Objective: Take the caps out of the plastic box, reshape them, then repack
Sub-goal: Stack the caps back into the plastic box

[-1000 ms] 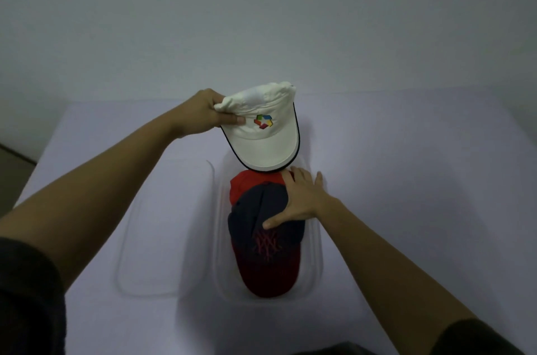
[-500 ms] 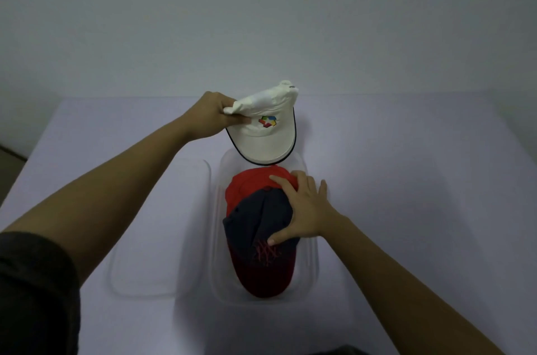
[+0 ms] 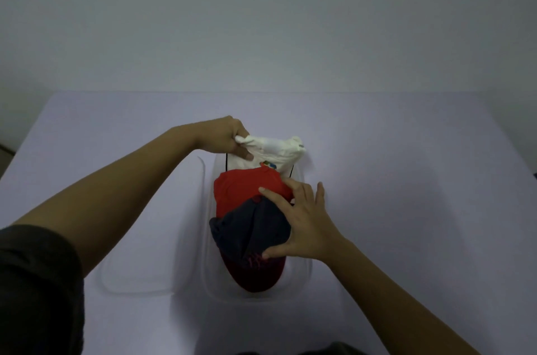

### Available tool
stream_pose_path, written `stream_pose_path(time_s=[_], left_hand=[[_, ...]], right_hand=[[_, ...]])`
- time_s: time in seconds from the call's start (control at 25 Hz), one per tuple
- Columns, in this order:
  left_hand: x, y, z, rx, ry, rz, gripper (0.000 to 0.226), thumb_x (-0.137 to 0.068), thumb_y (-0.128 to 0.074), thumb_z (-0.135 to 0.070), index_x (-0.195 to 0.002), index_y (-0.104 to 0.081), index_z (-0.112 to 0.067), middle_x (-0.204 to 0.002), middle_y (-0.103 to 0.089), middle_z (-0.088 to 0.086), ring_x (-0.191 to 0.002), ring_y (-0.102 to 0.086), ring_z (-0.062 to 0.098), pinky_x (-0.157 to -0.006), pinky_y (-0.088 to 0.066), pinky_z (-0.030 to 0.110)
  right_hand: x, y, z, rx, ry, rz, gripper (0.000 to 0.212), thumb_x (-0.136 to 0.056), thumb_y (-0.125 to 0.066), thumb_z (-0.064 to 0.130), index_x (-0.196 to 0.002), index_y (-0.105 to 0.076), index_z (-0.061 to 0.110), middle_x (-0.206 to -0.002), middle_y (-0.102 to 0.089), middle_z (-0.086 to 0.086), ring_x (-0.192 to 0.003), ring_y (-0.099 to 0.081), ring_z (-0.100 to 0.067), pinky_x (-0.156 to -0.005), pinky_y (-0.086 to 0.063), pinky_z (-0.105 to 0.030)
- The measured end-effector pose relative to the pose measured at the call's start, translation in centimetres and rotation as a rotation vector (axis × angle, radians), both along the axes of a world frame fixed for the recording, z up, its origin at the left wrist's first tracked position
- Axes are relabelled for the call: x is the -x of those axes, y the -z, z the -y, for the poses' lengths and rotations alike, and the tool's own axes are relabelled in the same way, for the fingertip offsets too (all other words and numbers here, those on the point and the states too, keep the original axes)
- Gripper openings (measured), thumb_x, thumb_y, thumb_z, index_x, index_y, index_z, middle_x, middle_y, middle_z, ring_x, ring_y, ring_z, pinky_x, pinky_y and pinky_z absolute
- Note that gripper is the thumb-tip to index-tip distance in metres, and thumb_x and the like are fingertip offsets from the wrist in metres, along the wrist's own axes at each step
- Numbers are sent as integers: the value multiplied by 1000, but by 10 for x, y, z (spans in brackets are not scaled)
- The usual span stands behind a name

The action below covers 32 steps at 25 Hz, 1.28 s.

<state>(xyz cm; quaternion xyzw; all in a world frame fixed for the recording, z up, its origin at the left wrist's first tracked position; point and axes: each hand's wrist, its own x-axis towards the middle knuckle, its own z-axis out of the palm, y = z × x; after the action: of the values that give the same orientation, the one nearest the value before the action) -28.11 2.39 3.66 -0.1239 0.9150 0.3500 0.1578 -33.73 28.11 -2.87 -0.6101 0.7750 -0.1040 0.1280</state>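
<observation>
Box [image 3: 303,279]: red cap [image 3: 241,189] lies inside.
Left hand [image 3: 225,136]: you pinch the white cap [image 3: 279,148].
Right hand [image 3: 303,227]: flat and released on your navy cap [image 3: 247,234].

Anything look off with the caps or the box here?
Only the white cap: its crown is crumpled in the grip of the left hand at the far end of the plastic box, its brim tucked behind the red cap. The right hand presses on the navy cap. Nothing looks spilled or damaged.

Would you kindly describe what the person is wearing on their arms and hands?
A dark short sleeve covers the left upper arm; both forearms are bare. The left hand and right hand show no gloves, rings or watch.
</observation>
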Motion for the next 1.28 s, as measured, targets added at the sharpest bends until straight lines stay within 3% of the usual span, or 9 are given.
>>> stream_pose_path(time_s=[0.12,0.24,0.44,0.52,0.64,0.84,1.08,1.2,1.28], left_hand=[[1,5,-7,-166,-66,192,30,-79,-73,-21,-51,-64,-28,-47,-53,-16,-49,-47,4,-59,-43,25],[0,20,-7,-369,-155,345,9,-82,-64,-9,-76,-71,-11,-81,-71,8,-78,-66,21,-78,-55,36],[-5,58,-18,-420,-362,397,31,-76,-50,-14,-99,-62,2,-90,-65,17,-78,-64,30,-77,-56,46],[-5,68,-19,-386,-393,346,31,-83,-48,-22,-108,-59,-6,-97,-62,15,-83,-61,31,-80,-55,50],[-3,63,-17,-189,-439,242,26,-88,-53,-25,-112,-51,-16,-109,-56,12,-88,-54,26,-75,-49,37],[-18,66,-42,-294,-772,-56,55,-97,-40,-37,-143,-28,-10,-149,-32,12,-133,-35,26,-108,-29,35],[-26,104,-81,-373,-831,-116,65,-97,-19,-52,-150,-2,-18,-158,8,5,-145,10,16,-115,3,33],[-25,101,-76,-321,-785,-90,62,-98,-20,-48,-150,-7,-16,-158,2,9,-145,6,19,-116,0,36],[-30,84,-73,-165,-802,-235,55,-99,-30,-40,-146,-27,-11,-155,-21,11,-144,-16,21,-116,-13,34]], right_hand=[[-6,1,-2,50,-3,-40,111,-49,-57,81,-142,-13,41,-140,-11,0,-128,-15,-28,-102,-1,-70],[-4,1,-2,29,11,-36,111,-49,-55,83,-143,-12,41,-141,-8,1,-129,-13,-27,-103,-1,-69],[14,8,11,-54,12,170,120,-50,-62,81,-145,-1,40,-150,-2,0,-138,-9,-26,-114,-10,-56],[22,11,19,-57,48,402,126,-53,-69,73,-146,6,34,-155,4,4,-143,-1,-18,-116,-9,-42],[30,17,30,-72,175,584,120,-65,-58,74,-146,15,25,-156,17,5,-143,11,-10,-117,-4,-37],[18,29,48,-68,311,411,96,-77,-34,73,-148,8,23,-158,7,-2,-145,3,-18,-116,1,-51],[11,46,56,-56,391,297,81,-82,-12,70,-148,5,26,-159,2,4,-145,-1,-16,-112,8,-57],[9,50,57,10,411,223,84,-80,-3,70,-148,3,21,-159,5,0,-145,4,-19,-114,6,-50],[9,49,52,120,435,250,82,-84,-7,65,-149,0,16,-158,5,-5,-145,4,-19,-115,3,-43]])
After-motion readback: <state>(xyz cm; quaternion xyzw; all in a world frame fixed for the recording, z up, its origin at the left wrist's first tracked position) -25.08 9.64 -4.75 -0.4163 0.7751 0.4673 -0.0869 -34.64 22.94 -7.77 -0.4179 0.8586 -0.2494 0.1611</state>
